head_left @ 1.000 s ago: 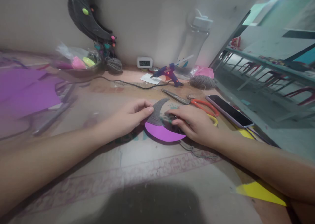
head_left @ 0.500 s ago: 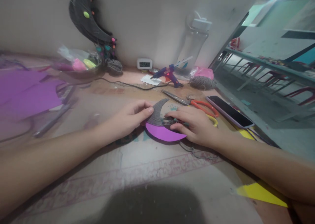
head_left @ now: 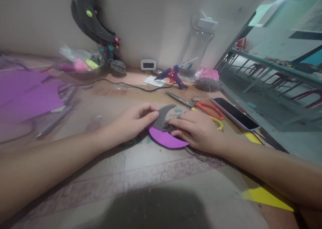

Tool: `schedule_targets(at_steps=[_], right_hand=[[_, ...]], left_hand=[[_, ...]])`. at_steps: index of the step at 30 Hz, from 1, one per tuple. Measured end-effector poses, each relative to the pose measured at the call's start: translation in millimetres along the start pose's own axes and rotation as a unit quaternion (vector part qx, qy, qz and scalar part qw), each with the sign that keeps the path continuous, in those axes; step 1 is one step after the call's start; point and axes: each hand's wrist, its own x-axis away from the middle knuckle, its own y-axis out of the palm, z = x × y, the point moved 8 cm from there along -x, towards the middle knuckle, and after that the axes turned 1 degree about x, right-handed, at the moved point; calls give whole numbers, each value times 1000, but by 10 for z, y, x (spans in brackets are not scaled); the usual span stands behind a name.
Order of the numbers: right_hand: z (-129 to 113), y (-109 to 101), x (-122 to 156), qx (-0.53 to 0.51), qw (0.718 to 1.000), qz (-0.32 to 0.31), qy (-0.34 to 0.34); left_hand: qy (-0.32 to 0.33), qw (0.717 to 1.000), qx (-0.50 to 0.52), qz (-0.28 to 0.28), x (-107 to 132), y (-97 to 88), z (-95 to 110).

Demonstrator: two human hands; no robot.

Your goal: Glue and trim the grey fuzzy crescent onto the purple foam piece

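A purple paper crescent (head_left: 168,139) is held low over the table, its upper part wrapped in grey yarn (head_left: 164,117). My left hand (head_left: 141,120) pinches the wrapped part at its left edge between thumb and fingers. On the other side, my right hand (head_left: 197,128) has its thumb and index finger closed at the border where the grey wrapping meets bare purple. Yarn appears to be between those fingertips, though they partly hide it. A loose grey strand (head_left: 201,158) trails on the table below the right hand.
Scissors (head_left: 196,105) and a phone (head_left: 235,114) lie right of the hands. Behind are a glue gun (head_left: 173,76) with a lit red light, grey yarn ball (head_left: 207,84), bottle (head_left: 198,48) and clock (head_left: 148,65). Purple sheets (head_left: 27,95) lie left; a dark crescent decoration (head_left: 90,21) leans on the wall.
The crescent has tilted, its grey upper tip shifting right and slightly down. My right fingers have closed in along the wrapped edge. The left hand keeps its pinch.
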Motion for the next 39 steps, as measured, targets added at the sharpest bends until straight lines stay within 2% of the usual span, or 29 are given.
schedule_targets(at_steps=[12, 16, 19, 22, 24, 26, 29, 34, 37, 39], right_hand=[[11, 1, -5, -10, 1000, -1, 4], [139, -23, 20, -75, 994, 0, 78], [256, -85, 58, -136, 981, 39, 136], [315, -114, 83, -175, 969, 64, 163], [339, -71, 87, -199, 961, 51, 184], [376, -9, 89, -221, 949, 34, 221], [408, 90, 74, -254, 929, -3, 268], [340, 186, 10, -349, 886, -84, 293], [312, 230, 17, -401, 852, -112, 318], [320, 285, 55, -446, 816, -114, 350]], left_hand=[[-8, 1000, 0, -4, 6, 8, 14], [6, 1000, -4, -2, 1, 3, 3], [20, 1000, 19, 4, -14, -10, -15], [33, 997, 64, 30, -30, -71, -19], [50, 994, 84, 50, -29, -121, 18], [52, 993, 91, 60, -16, -145, 51], [35, 994, 92, 39, 20, -92, 77], [54, 996, 67, 12, 106, 0, 145], [65, 996, 32, 43, 140, -52, 192], [77, 995, 4, 70, 152, -102, 240]])
